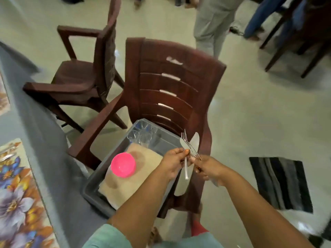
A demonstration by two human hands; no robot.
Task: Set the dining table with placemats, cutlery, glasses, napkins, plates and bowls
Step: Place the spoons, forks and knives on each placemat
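A grey bin (93, 187) sits on the seat of a brown plastic chair (172, 83). Inside lie beige napkins (143, 158), an upturned pink bowl (123, 164) and clear glasses (143, 133) at the far end. Above the bin's right side, my left hand (174, 162) pinches a table knife (186, 154) by its middle, blade up. My right hand (208, 170) grips a fork (189, 145) whose tines cross the knife blade. Floral placemats (16, 199) lie on the grey table (32, 126) at the left.
A second brown chair (84, 72) stands beyond, against the table edge. A dark striped mat (281, 183) lies on the floor to the right. People's legs (213, 24) and dark wooden furniture (300, 33) are at the top.
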